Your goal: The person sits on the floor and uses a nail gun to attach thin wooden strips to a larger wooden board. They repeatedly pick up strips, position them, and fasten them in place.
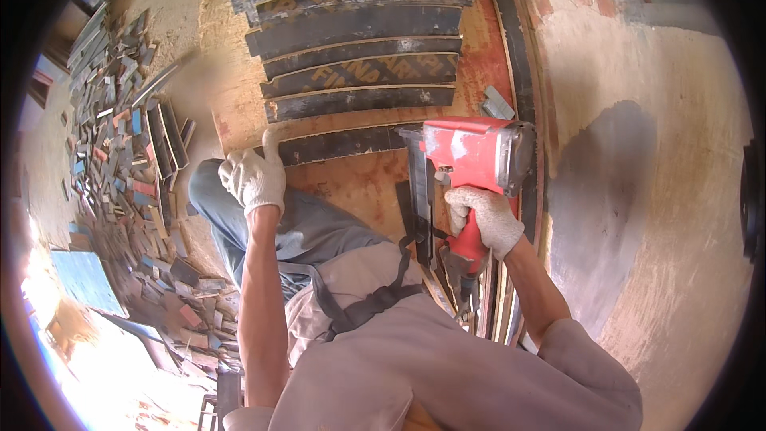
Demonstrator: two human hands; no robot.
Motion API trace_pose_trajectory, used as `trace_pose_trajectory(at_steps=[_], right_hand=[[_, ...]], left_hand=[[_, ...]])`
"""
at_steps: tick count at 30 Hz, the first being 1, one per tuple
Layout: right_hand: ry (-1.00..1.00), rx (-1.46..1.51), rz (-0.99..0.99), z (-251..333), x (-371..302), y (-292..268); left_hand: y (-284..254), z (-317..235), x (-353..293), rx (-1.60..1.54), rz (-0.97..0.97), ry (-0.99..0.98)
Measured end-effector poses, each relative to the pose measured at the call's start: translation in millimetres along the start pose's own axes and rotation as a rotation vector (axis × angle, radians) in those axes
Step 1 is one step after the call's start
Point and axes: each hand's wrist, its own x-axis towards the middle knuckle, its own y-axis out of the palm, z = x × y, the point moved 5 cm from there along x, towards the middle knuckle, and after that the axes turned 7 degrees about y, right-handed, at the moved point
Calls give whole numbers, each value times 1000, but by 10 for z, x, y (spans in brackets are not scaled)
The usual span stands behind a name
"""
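My right hand (496, 222), in a white work glove, is wrapped round the handle of a red nail gun (464, 148). The gun's nose end is over the right part of a dark plywood strip (343, 144), and its long dark magazine runs back toward me. My left hand (257, 180), also gloved, is at the strip's left end, its fingers curled and its thumb stretched along that end. The strip lies across a reddish-brown board (351, 183). Contact between the nose and the strip is hidden.
Several dark plywood strips (359, 28) lie in rows beyond. A grey block (496, 102) sits behind the gun by a long dark edge rail (523, 56). To the left, wood offcuts (128, 168) cover the ground. A worn plaster wall (670, 191) rises at right.
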Motion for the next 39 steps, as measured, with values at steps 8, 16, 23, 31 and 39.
trace_pose_trajectory(at_steps=[8, 16, 23, 31, 39], right_hand=[[-71, 146, 61, 140, -230, -67], [-106, -20, 5, -53, -168, -95], [-135, -183, 45, -118, -199, 62], [-76, -300, 21, -130, -162, 242], [-70, -300, -1, -116, -219, 347]], left_hand=[[384, -246, -339, -1371, 449, -528], [452, -648, -648, -1569, 675, -574], [984, -445, -614, -1444, 654, -226], [521, -654, -661, -1583, 700, -534], [554, -685, -661, -1655, 716, -607]])
